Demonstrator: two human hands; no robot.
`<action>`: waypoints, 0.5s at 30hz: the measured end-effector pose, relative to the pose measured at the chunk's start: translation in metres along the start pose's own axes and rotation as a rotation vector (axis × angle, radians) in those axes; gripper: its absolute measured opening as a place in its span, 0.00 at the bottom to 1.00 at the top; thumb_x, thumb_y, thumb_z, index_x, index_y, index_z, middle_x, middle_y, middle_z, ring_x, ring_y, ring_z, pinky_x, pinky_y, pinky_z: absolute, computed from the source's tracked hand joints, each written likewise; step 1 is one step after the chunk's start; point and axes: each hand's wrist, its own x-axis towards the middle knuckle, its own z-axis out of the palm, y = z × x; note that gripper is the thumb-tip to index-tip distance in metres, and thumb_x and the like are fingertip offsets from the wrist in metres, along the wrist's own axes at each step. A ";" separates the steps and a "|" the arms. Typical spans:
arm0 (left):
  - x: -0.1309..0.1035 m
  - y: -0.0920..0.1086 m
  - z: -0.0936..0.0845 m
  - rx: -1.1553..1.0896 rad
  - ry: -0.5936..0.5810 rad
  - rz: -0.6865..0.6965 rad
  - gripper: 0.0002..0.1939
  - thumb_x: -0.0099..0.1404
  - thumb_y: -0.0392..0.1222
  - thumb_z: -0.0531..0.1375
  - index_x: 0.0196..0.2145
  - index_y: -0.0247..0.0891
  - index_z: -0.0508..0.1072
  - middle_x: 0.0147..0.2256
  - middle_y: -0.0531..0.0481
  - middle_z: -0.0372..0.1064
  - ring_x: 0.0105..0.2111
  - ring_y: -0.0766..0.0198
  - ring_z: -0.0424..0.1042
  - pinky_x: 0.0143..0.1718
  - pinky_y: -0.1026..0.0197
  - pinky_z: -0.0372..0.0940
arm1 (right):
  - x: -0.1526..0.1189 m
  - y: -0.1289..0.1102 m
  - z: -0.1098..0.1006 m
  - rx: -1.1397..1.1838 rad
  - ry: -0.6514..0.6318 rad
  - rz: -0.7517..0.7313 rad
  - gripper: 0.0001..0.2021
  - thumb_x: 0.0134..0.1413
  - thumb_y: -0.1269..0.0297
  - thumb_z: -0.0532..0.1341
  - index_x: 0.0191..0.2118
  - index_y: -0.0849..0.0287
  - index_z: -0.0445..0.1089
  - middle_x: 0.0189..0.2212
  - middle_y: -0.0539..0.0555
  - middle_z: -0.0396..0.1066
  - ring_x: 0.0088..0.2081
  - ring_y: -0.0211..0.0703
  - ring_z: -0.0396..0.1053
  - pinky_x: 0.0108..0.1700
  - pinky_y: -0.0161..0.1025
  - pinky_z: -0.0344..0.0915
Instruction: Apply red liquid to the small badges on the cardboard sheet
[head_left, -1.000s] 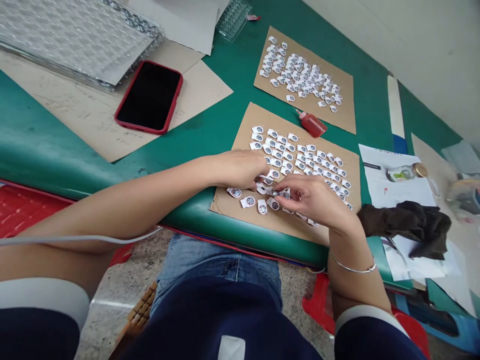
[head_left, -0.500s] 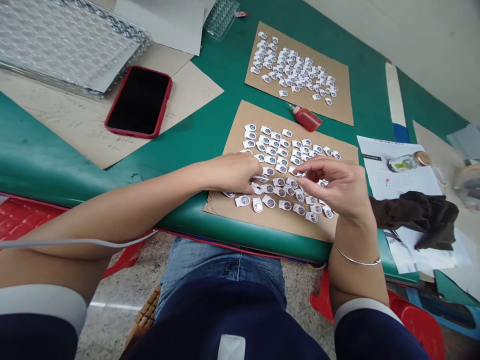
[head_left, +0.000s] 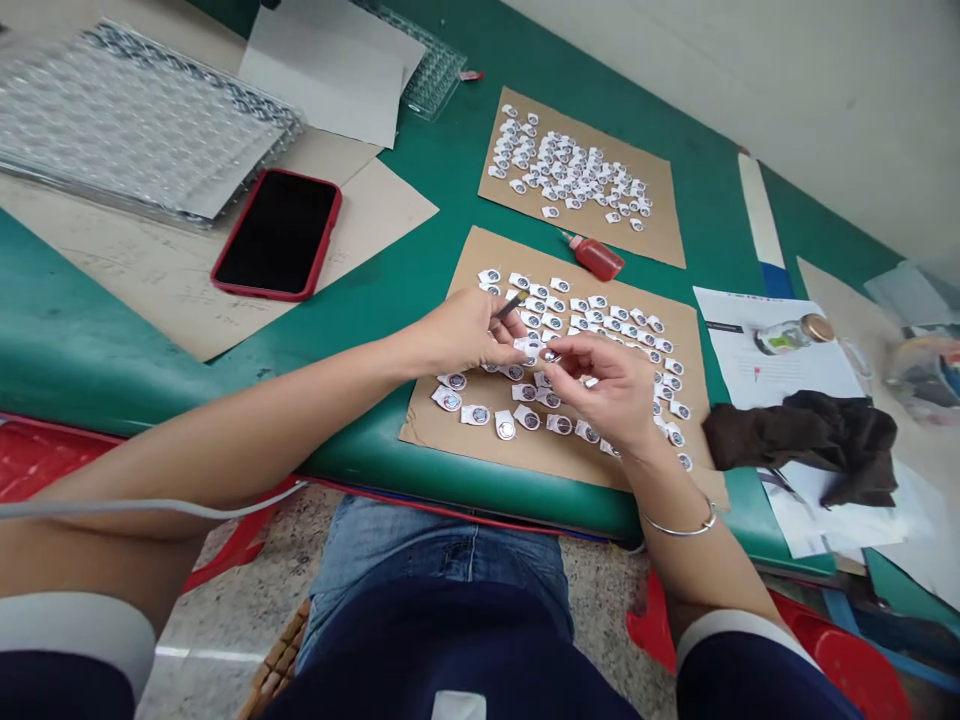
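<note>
Over the front cardboard sheet (head_left: 431, 432), my two hands meet fingertip to fingertip. My left hand (head_left: 472, 328) pinches a small white tag-shaped piece (head_left: 529, 347), and a thin dark tool with a yellowish end (head_left: 513, 304), perhaps tweezers, juts up between its fingers. My right hand (head_left: 600, 380) is closed at the fingertips on a tiny shiny round part (head_left: 551, 356), right beside the white piece. Rows of similar white pieces with round silver-dark discs (head_left: 475, 414) lie on the sheet around and beneath both hands.
A second cardboard sheet (head_left: 660, 245) behind bears many similar pieces. Between the sheets lies a red bottle with a nozzle (head_left: 598, 258). At left are a phone (head_left: 277, 235) and clear plastic trays (head_left: 135, 130). On the right are a dark cloth (head_left: 802, 435) and a glass jar (head_left: 795, 334).
My left hand has lifted off the sheet with a white piece, its tool turning upward. My right hand has moved left to meet it. The view has shifted slightly.
</note>
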 end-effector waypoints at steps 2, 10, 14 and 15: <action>-0.001 0.002 0.002 -0.017 0.010 0.001 0.13 0.49 0.37 0.65 0.33 0.33 0.70 0.25 0.52 0.69 0.21 0.73 0.65 0.23 0.68 0.58 | 0.001 0.003 0.004 -0.031 0.015 -0.051 0.07 0.48 0.67 0.63 0.36 0.58 0.72 0.27 0.48 0.71 0.24 0.30 0.66 0.26 0.32 0.66; -0.004 0.005 0.005 -0.047 0.028 -0.004 0.12 0.49 0.34 0.64 0.33 0.33 0.70 0.25 0.51 0.69 0.24 0.71 0.67 0.25 0.68 0.60 | 0.006 0.012 0.008 -0.146 0.040 -0.208 0.07 0.49 0.70 0.62 0.37 0.59 0.72 0.27 0.49 0.69 0.24 0.29 0.62 0.25 0.32 0.63; -0.005 0.005 0.006 -0.041 0.017 0.008 0.12 0.49 0.34 0.63 0.34 0.33 0.70 0.26 0.52 0.70 0.25 0.71 0.68 0.26 0.67 0.61 | 0.007 0.016 0.008 -0.156 -0.003 -0.241 0.07 0.49 0.68 0.63 0.37 0.57 0.72 0.27 0.49 0.67 0.23 0.29 0.61 0.24 0.32 0.61; -0.005 0.005 0.005 -0.037 0.012 0.006 0.12 0.49 0.34 0.63 0.35 0.33 0.70 0.26 0.52 0.69 0.25 0.70 0.68 0.26 0.67 0.61 | 0.007 0.017 0.008 -0.160 -0.012 -0.242 0.07 0.50 0.68 0.63 0.37 0.57 0.72 0.27 0.49 0.67 0.23 0.29 0.61 0.24 0.32 0.61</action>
